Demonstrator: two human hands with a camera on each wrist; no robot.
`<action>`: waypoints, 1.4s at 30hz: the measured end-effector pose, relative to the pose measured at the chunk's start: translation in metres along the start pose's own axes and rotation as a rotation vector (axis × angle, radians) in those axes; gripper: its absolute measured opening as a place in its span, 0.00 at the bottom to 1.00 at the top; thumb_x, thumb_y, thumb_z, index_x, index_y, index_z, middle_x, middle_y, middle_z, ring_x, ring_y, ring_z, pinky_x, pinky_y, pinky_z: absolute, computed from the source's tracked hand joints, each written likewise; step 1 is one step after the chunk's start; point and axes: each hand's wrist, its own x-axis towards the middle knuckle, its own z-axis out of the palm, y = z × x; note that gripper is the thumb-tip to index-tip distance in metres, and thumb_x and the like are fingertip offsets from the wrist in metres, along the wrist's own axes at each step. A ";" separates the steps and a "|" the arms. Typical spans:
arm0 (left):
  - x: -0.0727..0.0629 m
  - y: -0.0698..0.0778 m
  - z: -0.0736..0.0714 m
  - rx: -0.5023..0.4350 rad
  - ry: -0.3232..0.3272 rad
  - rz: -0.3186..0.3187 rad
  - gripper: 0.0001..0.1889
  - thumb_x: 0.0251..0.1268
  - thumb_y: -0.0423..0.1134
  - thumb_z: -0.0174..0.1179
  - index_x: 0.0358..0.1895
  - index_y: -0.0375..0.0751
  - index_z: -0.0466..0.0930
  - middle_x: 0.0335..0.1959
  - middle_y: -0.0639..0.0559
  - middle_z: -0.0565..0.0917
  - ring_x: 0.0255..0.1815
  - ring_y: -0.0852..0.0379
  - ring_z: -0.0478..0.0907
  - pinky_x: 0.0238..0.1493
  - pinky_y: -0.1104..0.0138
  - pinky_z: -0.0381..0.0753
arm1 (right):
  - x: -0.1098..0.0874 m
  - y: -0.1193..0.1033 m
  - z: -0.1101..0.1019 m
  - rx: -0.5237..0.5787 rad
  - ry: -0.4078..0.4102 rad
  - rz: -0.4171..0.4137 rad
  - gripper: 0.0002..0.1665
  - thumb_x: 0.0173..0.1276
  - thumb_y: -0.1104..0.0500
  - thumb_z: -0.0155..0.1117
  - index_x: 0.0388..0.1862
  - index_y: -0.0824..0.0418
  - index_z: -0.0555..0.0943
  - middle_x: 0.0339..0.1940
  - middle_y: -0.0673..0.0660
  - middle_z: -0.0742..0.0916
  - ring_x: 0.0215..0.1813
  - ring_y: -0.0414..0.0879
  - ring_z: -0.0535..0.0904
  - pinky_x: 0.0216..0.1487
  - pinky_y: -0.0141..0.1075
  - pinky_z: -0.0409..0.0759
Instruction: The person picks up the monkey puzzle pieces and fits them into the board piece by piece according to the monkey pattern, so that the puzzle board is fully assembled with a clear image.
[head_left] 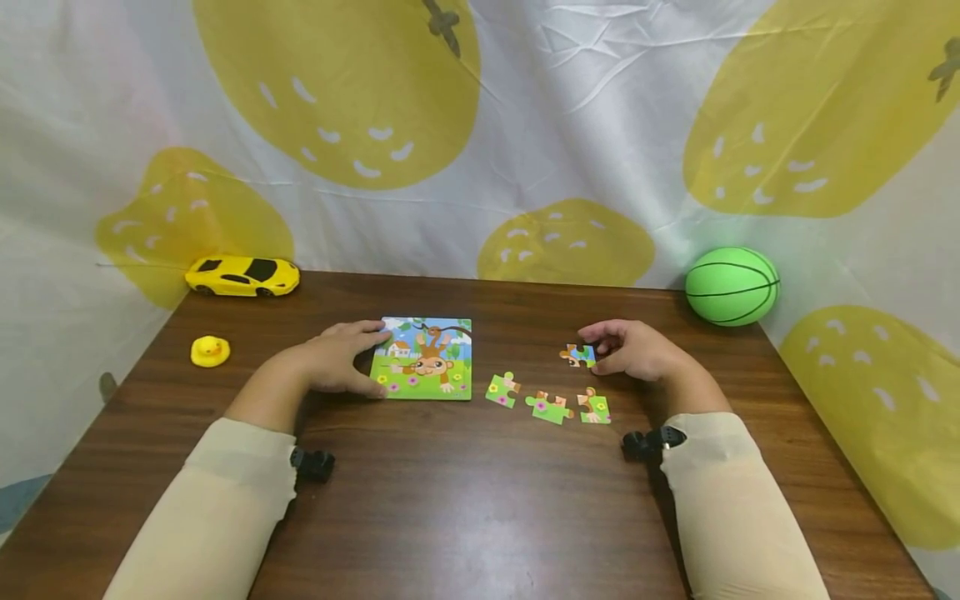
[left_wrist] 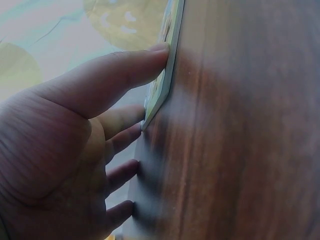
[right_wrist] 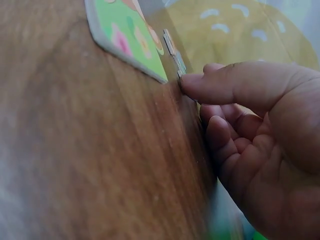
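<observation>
A square jigsaw board (head_left: 423, 362) with a monkey picture lies flat on the table. My left hand (head_left: 337, 358) spans the board's left side, its thumb (left_wrist: 145, 62) at the near corner and index finger at the far one. In the left wrist view the other fingers are spread beside the board edge (left_wrist: 172, 65). To the right, my right hand (head_left: 637, 350) pinches a small blue-and-brown jigsaw piece (head_left: 576, 356) by its right side between thumb and index finger. Its remaining fingers are curled in. Three loose green jigsaw pieces (head_left: 551, 407) lie nearer me, between the hands.
A yellow toy car (head_left: 243, 276) stands at the back left, with a yellow rubber duck (head_left: 210, 351) in front of it. At the back right sits a green ball (head_left: 732, 286). A fruit-print curtain (head_left: 570, 150) borders the brown wooden table (head_left: 465, 517).
</observation>
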 end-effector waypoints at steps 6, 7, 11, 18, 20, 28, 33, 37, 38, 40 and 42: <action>0.000 -0.001 0.001 -0.003 0.001 0.002 0.57 0.61 0.65 0.73 0.88 0.50 0.55 0.91 0.44 0.50 0.89 0.29 0.44 0.83 0.28 0.51 | 0.001 0.001 0.001 -0.038 0.011 0.000 0.35 0.60 0.67 0.81 0.68 0.61 0.84 0.56 0.62 0.88 0.57 0.52 0.79 0.48 0.26 0.80; 0.000 -0.001 0.001 -0.003 0.002 0.002 0.57 0.61 0.66 0.73 0.88 0.50 0.55 0.91 0.45 0.50 0.89 0.29 0.44 0.83 0.28 0.51 | 0.001 0.001 0.002 -0.047 0.014 0.000 0.35 0.60 0.67 0.81 0.68 0.61 0.84 0.56 0.61 0.88 0.57 0.52 0.79 0.49 0.26 0.80; 0.000 0.000 0.001 -0.004 0.007 0.001 0.56 0.61 0.65 0.74 0.88 0.51 0.55 0.91 0.45 0.50 0.89 0.29 0.44 0.82 0.28 0.51 | 0.001 -0.001 0.002 -0.086 0.021 0.008 0.33 0.61 0.65 0.81 0.67 0.61 0.85 0.55 0.60 0.88 0.57 0.52 0.81 0.50 0.27 0.81; -0.001 0.001 0.000 -0.004 0.008 -0.002 0.56 0.61 0.65 0.73 0.88 0.51 0.55 0.91 0.45 0.51 0.90 0.29 0.44 0.83 0.28 0.51 | 0.001 -0.005 0.001 -0.144 0.028 0.031 0.31 0.61 0.62 0.81 0.65 0.59 0.87 0.49 0.58 0.89 0.54 0.51 0.81 0.49 0.31 0.80; -0.002 0.001 0.000 -0.006 0.007 -0.003 0.56 0.61 0.66 0.73 0.88 0.51 0.55 0.91 0.45 0.50 0.90 0.29 0.44 0.83 0.28 0.51 | 0.001 -0.005 0.001 -0.147 0.028 0.026 0.31 0.61 0.62 0.81 0.65 0.60 0.87 0.48 0.58 0.89 0.53 0.50 0.81 0.49 0.31 0.80; -0.001 0.002 0.000 -0.006 0.005 -0.004 0.57 0.61 0.66 0.73 0.88 0.51 0.54 0.91 0.45 0.50 0.90 0.29 0.44 0.83 0.28 0.51 | -0.001 -0.007 0.002 -0.160 0.049 -0.014 0.26 0.63 0.62 0.79 0.62 0.59 0.88 0.43 0.57 0.89 0.47 0.46 0.79 0.45 0.32 0.79; -0.001 0.002 -0.001 -0.004 -0.001 -0.005 0.57 0.61 0.66 0.73 0.88 0.51 0.54 0.91 0.45 0.50 0.90 0.29 0.44 0.83 0.28 0.52 | -0.002 -0.011 0.002 -0.193 0.077 -0.027 0.17 0.73 0.59 0.71 0.60 0.56 0.90 0.45 0.54 0.92 0.45 0.44 0.80 0.47 0.35 0.78; -0.001 0.002 -0.001 -0.004 -0.003 -0.007 0.57 0.61 0.66 0.73 0.88 0.51 0.54 0.91 0.45 0.50 0.90 0.30 0.44 0.83 0.28 0.52 | -0.003 -0.020 0.003 -0.136 0.069 -0.047 0.16 0.77 0.59 0.68 0.60 0.58 0.89 0.48 0.57 0.93 0.43 0.44 0.86 0.47 0.35 0.84; -0.001 0.002 -0.001 -0.005 -0.003 -0.008 0.57 0.61 0.66 0.73 0.88 0.51 0.54 0.91 0.45 0.49 0.90 0.30 0.43 0.83 0.28 0.52 | -0.003 -0.023 0.004 -0.119 0.063 -0.050 0.17 0.77 0.58 0.68 0.61 0.58 0.89 0.49 0.57 0.93 0.43 0.43 0.87 0.47 0.35 0.86; -0.001 0.002 -0.001 -0.004 -0.003 -0.010 0.56 0.62 0.66 0.73 0.88 0.51 0.54 0.91 0.45 0.49 0.90 0.30 0.43 0.83 0.28 0.52 | -0.002 -0.033 0.007 -0.082 0.044 -0.059 0.17 0.77 0.57 0.68 0.61 0.58 0.89 0.51 0.57 0.93 0.45 0.44 0.89 0.49 0.36 0.88; -0.001 0.002 -0.001 -0.005 -0.004 -0.011 0.56 0.62 0.66 0.73 0.88 0.51 0.54 0.91 0.45 0.49 0.90 0.30 0.43 0.83 0.28 0.52 | -0.001 -0.043 0.013 -0.052 0.026 -0.070 0.17 0.77 0.57 0.68 0.61 0.57 0.89 0.52 0.57 0.93 0.47 0.45 0.90 0.52 0.38 0.89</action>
